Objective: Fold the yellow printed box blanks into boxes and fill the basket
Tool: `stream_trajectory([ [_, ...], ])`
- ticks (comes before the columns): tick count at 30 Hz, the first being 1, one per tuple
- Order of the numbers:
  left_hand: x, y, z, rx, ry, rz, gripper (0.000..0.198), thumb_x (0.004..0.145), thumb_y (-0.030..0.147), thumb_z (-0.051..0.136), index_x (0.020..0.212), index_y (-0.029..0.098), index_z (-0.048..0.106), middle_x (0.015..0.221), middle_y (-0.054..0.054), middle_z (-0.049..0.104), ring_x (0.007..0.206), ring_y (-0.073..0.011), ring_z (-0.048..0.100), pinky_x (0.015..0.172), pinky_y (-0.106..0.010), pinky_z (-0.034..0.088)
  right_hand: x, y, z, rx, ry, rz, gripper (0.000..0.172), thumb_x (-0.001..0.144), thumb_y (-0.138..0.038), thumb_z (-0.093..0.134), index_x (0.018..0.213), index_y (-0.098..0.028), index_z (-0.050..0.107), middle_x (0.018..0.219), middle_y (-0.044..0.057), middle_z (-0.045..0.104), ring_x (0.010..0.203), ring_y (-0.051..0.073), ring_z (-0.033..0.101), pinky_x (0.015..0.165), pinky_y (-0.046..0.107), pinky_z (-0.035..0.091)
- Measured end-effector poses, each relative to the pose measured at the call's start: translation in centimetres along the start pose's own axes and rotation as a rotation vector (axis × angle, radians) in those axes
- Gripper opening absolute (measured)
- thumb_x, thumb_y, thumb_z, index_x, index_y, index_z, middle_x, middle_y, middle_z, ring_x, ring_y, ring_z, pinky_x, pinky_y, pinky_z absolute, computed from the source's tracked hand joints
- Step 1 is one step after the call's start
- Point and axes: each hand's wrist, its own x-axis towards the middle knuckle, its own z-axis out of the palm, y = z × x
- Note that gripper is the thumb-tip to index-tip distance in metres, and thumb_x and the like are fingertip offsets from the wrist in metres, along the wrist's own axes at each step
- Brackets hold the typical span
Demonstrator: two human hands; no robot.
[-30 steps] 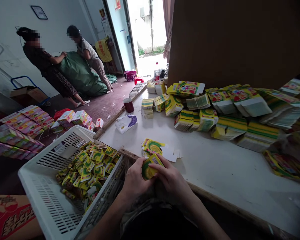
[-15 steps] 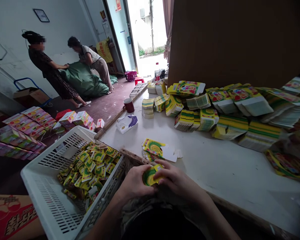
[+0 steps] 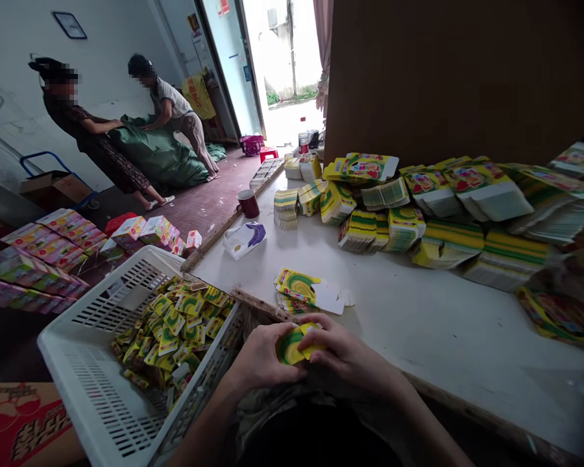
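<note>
Between my hands, at the table's front edge, is a small yellow and green card box [image 3: 289, 347]. My left hand [image 3: 263, 355] grips its left side, fingers and thumb wrapped round it. My right hand [image 3: 338, 350] is closed on its right end, with fingertips pressed on the flap. Just beyond my hands, a small pile of flat printed box cards [image 3: 299, 288] lies on the white table [image 3: 394, 311]. To my left, a white plastic basket [image 3: 73, 350] holds many similar yellow and green boxes [image 3: 175, 324].
Stacks of flat cards [image 3: 448, 243] line the table's back below a brown board [image 3: 467, 78]. A mug [image 3: 248, 204] and a white and purple packet [image 3: 244, 240] stand at the left edge. Pink cartons [image 3: 53, 240] are on the floor. Two people handle a green sack [image 3: 150, 152].
My hands keep hold of the box with only slight finger movement. The view has shifted a little. In the background, the person on the right has reached further over the green sack.
</note>
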Motion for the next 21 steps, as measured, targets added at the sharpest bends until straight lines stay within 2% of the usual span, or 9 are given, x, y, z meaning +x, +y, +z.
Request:
stream_trajectory([
  [2, 0.1, -0.1, 0.2, 0.001, 0.021, 0.018, 0.037, 0.062, 0.028, 0.076, 0.096, 0.017, 0.068, 0.082, 0.001, 0.068, 0.073, -0.0180, 0.060, 0.065, -0.023, 0.045, 0.0, 0.1, 0.4, 0.012, 0.065, 0.025, 0.020, 0.089, -0.020, 0.059, 0.109, -0.024, 0.064, 0.131, 0.009, 0.053, 0.122, 0.023, 0.054, 0.105, 0.039, 0.044],
  [6, 0.0, -0.8, 0.8, 0.016, 0.108, 0.002, 0.048, 0.060, 0.026, 0.076, 0.106, 0.018, 0.066, 0.093, -0.003, 0.071, 0.083, -0.0237, 0.064, 0.075, -0.029, 0.049, 0.3, 0.4, 2.8, 0.011, 0.249, 0.059, 0.053, 0.086, -0.017, 0.059, 0.136, -0.022, 0.042, 0.140, 0.013, 0.047, 0.135, 0.026, 0.042, 0.112, 0.047, 0.036],
  [9, 0.0, -1.6, 0.5, -0.174, 0.209, -0.037, 0.053, 0.059, 0.027, 0.079, 0.109, 0.019, 0.064, 0.097, -0.004, 0.072, 0.087, -0.0241, 0.065, 0.080, -0.031, 0.051, 0.7, 0.4, 3.4, 0.047, 0.337, 0.050, 0.067, 0.085, -0.021, 0.062, 0.144, -0.022, 0.031, 0.146, 0.015, 0.042, 0.133, 0.028, 0.045, 0.109, 0.048, 0.040],
  [11, 0.2, -1.9, -0.4, -0.507, 0.434, -0.047, 0.047, 0.063, 0.037, 0.079, 0.104, 0.020, 0.063, 0.093, -0.003, 0.070, 0.080, -0.0198, 0.065, 0.076, -0.030, 0.053, 1.3, 0.5, 2.8, 0.042, 0.411, 0.059, 0.065, 0.085, -0.026, 0.065, 0.143, -0.021, 0.035, 0.140, 0.015, 0.050, 0.122, 0.027, 0.056, 0.099, 0.045, 0.049],
  [14, 0.3, -2.3, -2.2, -1.163, 0.920, -0.022, 0.055, 0.071, 0.064, 0.065, 0.102, 0.019, 0.060, 0.099, -0.007, 0.067, 0.082, -0.0193, 0.066, 0.073, -0.031, 0.056, 2.5, 1.2, 1.2, -0.190, 0.501, 0.151, 0.037, 0.089, -0.029, 0.059, 0.124, -0.020, 0.056, 0.120, 0.012, 0.065, 0.105, 0.025, 0.064, 0.089, 0.040, 0.053],
  [15, 0.4, -2.5, -2.7, -1.345, 1.013, -0.028, 0.062, 0.072, 0.072, 0.059, 0.104, 0.018, 0.059, 0.102, -0.009, 0.066, 0.086, -0.0211, 0.066, 0.073, -0.033, 0.057, 3.0, 1.5, 0.8, -0.283, 0.514, 0.190, 0.030, 0.090, -0.027, 0.057, 0.119, -0.019, 0.059, 0.115, 0.011, 0.067, 0.104, 0.025, 0.064, 0.089, 0.040, 0.052],
  [16, 0.4, -2.6, -3.1, -1.490, 1.048, -0.055, 0.068, 0.073, 0.076, 0.052, 0.105, 0.016, 0.058, 0.104, -0.012, 0.065, 0.091, -0.0229, 0.066, 0.073, -0.034, 0.058, 3.5, 1.9, 0.5, -0.358, 0.518, 0.224, 0.027, 0.090, -0.024, 0.056, 0.116, -0.018, 0.061, 0.113, 0.012, 0.068, 0.103, 0.025, 0.063, 0.090, 0.041, 0.051],
  [17, 0.4, -2.7, -3.3, -1.596, 1.029, -0.100, 0.070, 0.076, 0.077, 0.047, 0.107, 0.014, 0.057, 0.104, -0.014, 0.065, 0.093, -0.0241, 0.066, 0.073, -0.035, 0.059, 4.0, 2.4, 0.4, -0.410, 0.514, 0.255, 0.027, 0.089, -0.020, 0.057, 0.115, -0.017, 0.062, 0.111, 0.012, 0.069, 0.103, 0.026, 0.062, 0.090, 0.042, 0.050],
  [21, 0.9, -2.6, -2.7, -1.746, 0.797, -0.254, 0.059, 0.091, 0.063, 0.037, 0.112, 0.011, 0.055, 0.104, -0.016, 0.065, 0.085, -0.0222, 0.068, 0.065, -0.034, 0.059, 5.3, 3.9, 0.8, -0.488, 0.472, 0.342, 0.026, 0.081, -0.008, 0.061, 0.106, -0.013, 0.065, 0.100, 0.016, 0.070, 0.095, 0.030, 0.061, 0.087, 0.044, 0.047],
])
